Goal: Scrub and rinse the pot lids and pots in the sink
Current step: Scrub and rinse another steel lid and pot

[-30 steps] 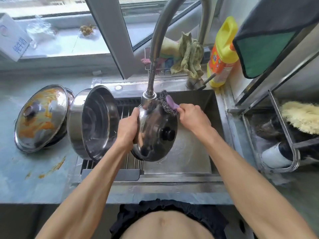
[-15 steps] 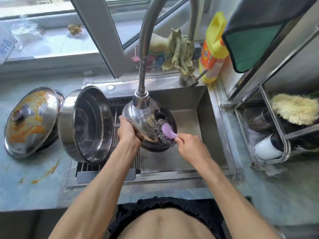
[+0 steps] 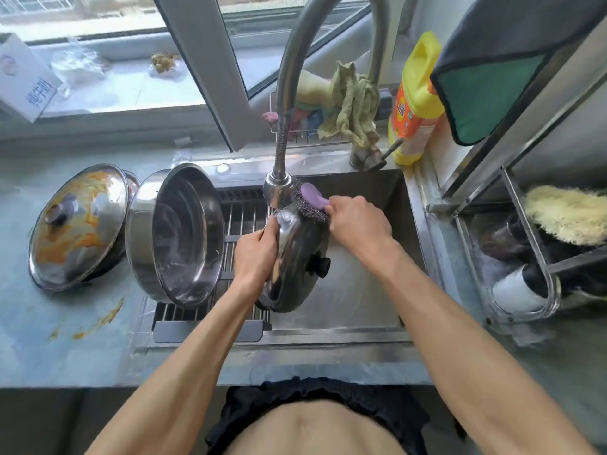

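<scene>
Over the steel sink, close under the chrome faucet head, the left hand grips the rim of a shiny round steel lid with a black knob, held on edge. The right hand pinches a purple-handled steel-wool scrubber against its upper edge. A steel pot leans on the slatted rack, and an orange-smeared lid sits on the bench.

Sunlit window above a blue-grey counter, metal rack at right.
</scene>
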A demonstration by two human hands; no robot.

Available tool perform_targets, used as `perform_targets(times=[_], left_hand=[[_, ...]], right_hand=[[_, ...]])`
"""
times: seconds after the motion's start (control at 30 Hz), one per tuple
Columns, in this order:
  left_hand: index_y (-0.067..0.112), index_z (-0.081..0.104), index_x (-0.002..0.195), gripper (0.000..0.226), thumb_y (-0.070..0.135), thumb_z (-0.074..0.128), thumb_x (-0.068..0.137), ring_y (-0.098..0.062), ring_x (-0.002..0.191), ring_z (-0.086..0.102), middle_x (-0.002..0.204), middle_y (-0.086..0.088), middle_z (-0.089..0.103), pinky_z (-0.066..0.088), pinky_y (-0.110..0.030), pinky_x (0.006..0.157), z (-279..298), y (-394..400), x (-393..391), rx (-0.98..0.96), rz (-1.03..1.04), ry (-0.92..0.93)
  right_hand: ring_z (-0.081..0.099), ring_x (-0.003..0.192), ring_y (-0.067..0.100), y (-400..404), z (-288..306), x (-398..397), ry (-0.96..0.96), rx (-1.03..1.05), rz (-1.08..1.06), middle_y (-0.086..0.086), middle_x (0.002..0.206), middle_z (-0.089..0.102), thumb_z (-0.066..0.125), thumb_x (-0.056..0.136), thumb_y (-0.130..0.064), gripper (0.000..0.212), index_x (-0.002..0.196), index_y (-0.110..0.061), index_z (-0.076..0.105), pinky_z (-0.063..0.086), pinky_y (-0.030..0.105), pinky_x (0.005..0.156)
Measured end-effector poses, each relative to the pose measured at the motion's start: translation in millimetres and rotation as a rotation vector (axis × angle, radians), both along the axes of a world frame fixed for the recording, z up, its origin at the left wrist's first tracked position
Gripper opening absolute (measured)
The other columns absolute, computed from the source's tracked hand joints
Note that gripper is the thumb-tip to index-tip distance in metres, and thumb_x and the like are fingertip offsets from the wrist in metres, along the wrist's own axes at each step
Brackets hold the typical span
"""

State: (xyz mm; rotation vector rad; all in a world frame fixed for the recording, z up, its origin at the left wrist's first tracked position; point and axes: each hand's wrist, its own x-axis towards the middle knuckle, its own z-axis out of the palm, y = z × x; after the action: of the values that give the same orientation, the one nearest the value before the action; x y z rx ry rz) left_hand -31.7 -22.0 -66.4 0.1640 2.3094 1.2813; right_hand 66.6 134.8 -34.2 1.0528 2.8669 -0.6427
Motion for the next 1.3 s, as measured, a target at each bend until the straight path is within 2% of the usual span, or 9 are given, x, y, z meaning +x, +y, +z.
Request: perform_targets(times=[0.2, 0.33, 0.47, 0.63, 0.8, 0.97, 1.1, 1.2, 1.3], left_hand=[[0.011, 0.045, 0.056, 0.065, 0.059, 0.052, 0.099, -0.018, 0.057, 0.04, 0.054, -0.005, 0.046, 0.032, -0.034, 0.061, -6.8, -3.7, -7.7, -0.011, 0.077, 0.02], [0.007, 0.058, 0.067, 0.061, 0.059, 0.053, 0.098, -0.019, 0.063, 0.049, 0.064, -0.008, 0.058, 0.04, -0.034, 0.063, -12.2, -5.6, -12.8, 0.028, 0.186, -0.072], [0.011, 0.069, 0.078, 0.055, 0.063, 0.059, 0.089, -0.018, 0.067, 0.058, 0.071, -0.006, 0.066, 0.048, -0.034, 0.067, -11.4, -15.4, -17.1, 0.085, 0.237, -0.156], [-0.002, 0.075, 0.094, 0.066, 0.062, 0.07, 0.079, -0.032, 0.078, 0.071, 0.1, -0.028, 0.074, 0.058, -0.056, 0.086, -6.8, -26.1, -23.7, 0.221, 0.298, -0.333], [0.012, 0.077, 0.092, 0.034, 0.043, 0.065, 0.098, -0.021, 0.075, 0.076, 0.092, -0.009, 0.079, 0.06, -0.036, 0.072, -8.1, -27.6, -25.0, 0.329, 0.382, -0.433], [0.018, 0.075, 0.118, 0.044, 0.052, 0.063, 0.094, -0.028, 0.099, 0.075, 0.111, -0.008, 0.077, 0.061, -0.045, 0.082, -8.5, -23.0, -31.2, 0.421, 0.505, -0.594], [0.022, 0.072, 0.126, 0.05, 0.056, 0.061, 0.091, -0.033, 0.102, 0.074, 0.115, -0.007, 0.077, 0.06, -0.055, 0.085, -10.2, -14.9, -34.0, 0.428, 0.577, -0.674], [0.019, 0.074, 0.118, 0.043, 0.05, 0.057, 0.094, -0.031, 0.094, 0.076, 0.106, -0.007, 0.078, 0.059, -0.058, 0.086, -4.1, 0.1, -32.6, 0.451, 0.654, -0.706], [0.018, 0.068, 0.077, 0.023, 0.032, 0.057, 0.091, -0.016, 0.064, 0.072, 0.08, 0.006, 0.073, 0.062, -0.039, 0.065, 3.2, 16.3, -25.5, 0.498, 0.741, -0.712]], right_hand=[[0.064, 0.096, 0.037, 3.6, 19.5, -7.2, -0.079, 0.004, 0.1, 0.014, 0.106, 0.066, 0.042, 0.1, -0.028, 0.026, 0.112, -0.014, 0.062, 0.047, 0.041, 0.076], [0.063, 0.096, 0.038, -25.6, 25.9, -6.7, -0.121, 0.014, 0.252, 0.012, 0.106, 0.064, 0.041, 0.1, -0.029, 0.025, 0.109, -0.017, 0.061, 0.037, 0.036, 0.07], [0.064, 0.094, 0.034, 8.6, 18.8, -22.9, -0.125, -0.062, 0.163, 0.007, 0.103, 0.065, 0.049, 0.092, -0.026, 0.021, 0.105, -0.026, 0.066, 0.045, 0.038, 0.074], [0.062, 0.089, 0.03, 58.5, -16.5, -26.2, -0.161, -0.246, 0.092, 0.008, 0.097, 0.068, 0.047, 0.093, -0.029, 0.024, 0.092, -0.024, 0.071, 0.053, 0.037, 0.077], [0.059, 0.086, 0.026, 65.7, -43.6, -4.9, -0.112, -0.379, 0.005, 0.003, 0.088, 0.065, 0.049, 0.098, -0.024, 0.029, 0.075, -0.026, 0.066, 0.044, 0.03, 0.076], [0.041, 0.064, 0.023, 56.2, -66.3, 30.1, -0.032, -0.446, -0.09, -0.004, 0.056, 0.045, 0.051, 0.1, -0.023, 0.045, 0.056, -0.022, 0.049, 0.032, 0.031, 0.056], [0.044, 0.064, 0.021, 40.6, -74.7, 55.0, 0.056, -0.464, -0.175, -0.001, 0.06, 0.049, 0.051, 0.101, -0.023, 0.032, 0.074, -0.014, 0.066, 0.031, 0.03, 0.057], [0.053, 0.068, 0.026, 25.0, -78.4, 74.0, 0.124, -0.457, -0.245, 0.005, 0.068, 0.06, 0.051, 0.1, -0.023, 0.026, 0.085, -0.013, 0.07, 0.034, 0.031, 0.06], [0.052, 0.065, 0.031, 4.3, -79.4, 90.8, 0.153, -0.43, -0.274, 0.008, 0.067, 0.06, 0.05, 0.1, -0.023, 0.027, 0.081, -0.013, 0.066, 0.035, 0.034, 0.056]])
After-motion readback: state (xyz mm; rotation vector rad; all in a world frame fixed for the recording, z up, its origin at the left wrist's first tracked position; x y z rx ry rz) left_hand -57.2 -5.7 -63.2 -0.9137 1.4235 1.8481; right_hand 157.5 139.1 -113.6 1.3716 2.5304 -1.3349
